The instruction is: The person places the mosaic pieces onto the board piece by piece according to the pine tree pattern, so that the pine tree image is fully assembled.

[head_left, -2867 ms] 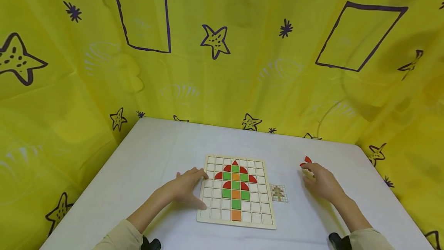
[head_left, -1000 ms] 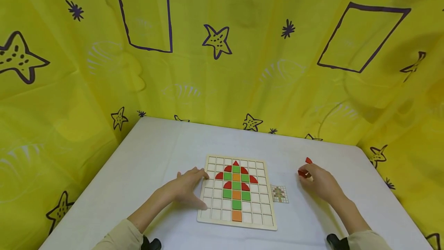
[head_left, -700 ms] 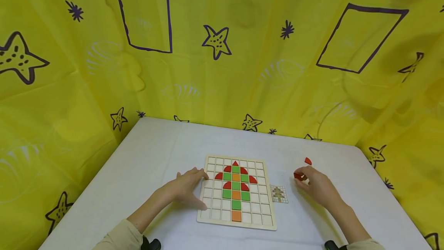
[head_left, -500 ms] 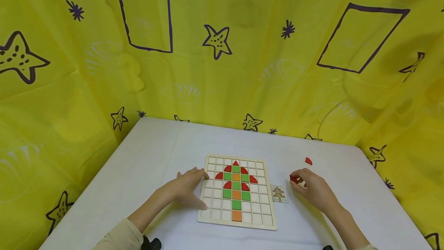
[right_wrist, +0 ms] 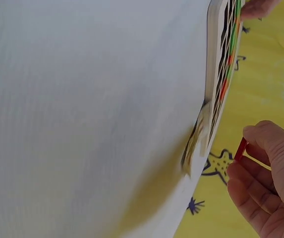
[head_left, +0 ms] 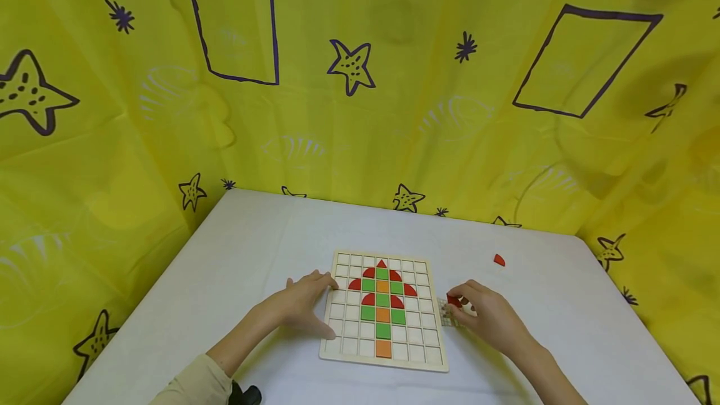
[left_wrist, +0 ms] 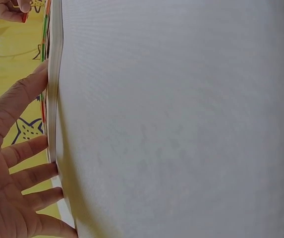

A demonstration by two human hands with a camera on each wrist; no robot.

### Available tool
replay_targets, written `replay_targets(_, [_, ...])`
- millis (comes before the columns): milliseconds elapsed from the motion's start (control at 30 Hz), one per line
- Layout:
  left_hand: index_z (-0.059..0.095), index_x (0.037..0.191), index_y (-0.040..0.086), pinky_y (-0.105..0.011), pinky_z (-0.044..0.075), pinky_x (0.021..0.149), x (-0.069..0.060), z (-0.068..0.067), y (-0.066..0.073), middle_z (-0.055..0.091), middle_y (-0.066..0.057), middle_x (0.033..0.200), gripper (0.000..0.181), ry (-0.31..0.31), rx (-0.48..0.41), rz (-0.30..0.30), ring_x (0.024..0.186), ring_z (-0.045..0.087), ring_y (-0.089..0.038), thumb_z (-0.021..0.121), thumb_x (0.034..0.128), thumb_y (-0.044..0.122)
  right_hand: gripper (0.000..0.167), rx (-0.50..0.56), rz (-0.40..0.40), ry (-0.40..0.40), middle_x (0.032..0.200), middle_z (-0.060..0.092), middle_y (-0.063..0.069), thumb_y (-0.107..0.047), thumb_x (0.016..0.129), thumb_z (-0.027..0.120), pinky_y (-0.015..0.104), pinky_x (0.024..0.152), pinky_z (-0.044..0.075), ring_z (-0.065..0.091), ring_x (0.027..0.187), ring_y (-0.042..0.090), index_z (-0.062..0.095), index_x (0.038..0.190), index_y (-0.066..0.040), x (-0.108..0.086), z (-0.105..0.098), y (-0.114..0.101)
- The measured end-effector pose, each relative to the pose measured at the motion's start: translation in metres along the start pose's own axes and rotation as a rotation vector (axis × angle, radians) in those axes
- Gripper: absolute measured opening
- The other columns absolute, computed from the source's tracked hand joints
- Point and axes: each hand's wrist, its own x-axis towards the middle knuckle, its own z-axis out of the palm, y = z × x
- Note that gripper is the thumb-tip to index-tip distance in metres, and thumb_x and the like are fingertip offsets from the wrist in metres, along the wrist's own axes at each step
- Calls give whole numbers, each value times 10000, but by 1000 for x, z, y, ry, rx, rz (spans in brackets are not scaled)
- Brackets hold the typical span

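A wooden grid board (head_left: 419, 335) lies on the table, with green, orange and red tiles set in a tree shape. My left hand (head_left: 298, 306) rests at the board's left side, its thumb and fingers spread and touching the edge, as the left wrist view confirms. Over the small printed card (head_left: 445, 320), to the right of the board, my right hand (head_left: 492, 317) pinches a red tile (head_left: 453, 300) between thumb and fingers. In the right wrist view this red tile (right_wrist: 240, 148) shows edge-on, raised above the table; its full outline is hidden.
A loose red quarter-circle tile (head_left: 499, 260) lies on the white table (head_left: 270, 230), beyond my right hand. A yellow patterned curtain (head_left: 360, 142) hangs behind the table and along both sides.
My right hand has picked up one of two red tiles at the right and carried it left and nearer, to above the card. The left hand and board have stayed put.
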Motion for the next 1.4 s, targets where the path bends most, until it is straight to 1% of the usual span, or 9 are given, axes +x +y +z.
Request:
replay_targets(100, [567,1269,177,-843,188,1053,0,-1,0,475,-201,1540,740,-1,-4,-6,1484,340,-418,956,677,391,222,2,13,-53,917,652,-130,-76,808,864,239,682,562,617,790,27,730,980,-121,2,3,-8])
replay_targets(367, [570,1264,174,-843,190,1052,-2,-2,2,481,-200,1535,738,1,-3,-6,1479,349,-420,956,675,396,184,31,-7,-189,934,646,-124,-102,851,823,274,753,582,612,815,33,728,1007,-128,9,12,-25])
replay_targets(567, [568,1271,181,-839,191,1056,-1,-1,0,482,-190,1538,739,2,-2,-4,1486,340,-418,953,679,398,135,53,-41,-266,911,617,-126,-111,876,794,252,725,549,555,778,39,719,984,-138,14,21,-36])
replay_targets(700, [571,1269,175,-843,187,1052,-2,-1,1,474,-204,1540,735,2,-10,2,1488,331,-426,953,682,393,106,59,-95,-282,897,608,-129,-107,887,780,234,689,519,517,753,12,718,961,-150,18,26,-39])
replay_targets(800, [573,1269,176,-838,184,1059,-2,-1,1,473,-207,1539,733,1,-12,-1,1491,326,-427,953,681,394,85,65,-120,-291,897,618,-121,-106,895,777,235,688,528,521,753,-2,731,955,-146,21,28,-41])
replay_targets(967, [569,1276,178,-833,197,1059,-1,-1,1,472,-205,1541,741,1,3,-5,1488,334,-420,951,683,405,70,94,-93,-331,932,641,-111,-132,916,778,270,740,559,576,805,16,755,983,-132,26,28,-43])
replay_targets(1100, [568,1277,172,-841,198,1051,0,-2,1,474,-215,1536,741,2,9,0,1485,335,-431,950,684,399,67,139,-73,-334,944,654,-112,-117,916,776,282,768,572,613,850,33,765,982,-129,26,29,-43])
replay_targets(1233, [569,1279,168,-845,193,1048,0,-3,1,480,-225,1529,739,0,6,2,1483,333,-439,948,685,391,64,169,-59,-331,925,644,-115,-97,912,772,277,775,571,598,838,29,757,966,-128,28,33,-42])
replay_targets(1400, [569,1275,177,-840,199,1052,-1,-2,2,496,-203,1520,734,-3,9,-8,1475,355,-423,947,685,396,57,172,-22,-352,910,626,-119,-103,915,767,293,772,562,576,818,34,740,957,-132,31,35,-43])
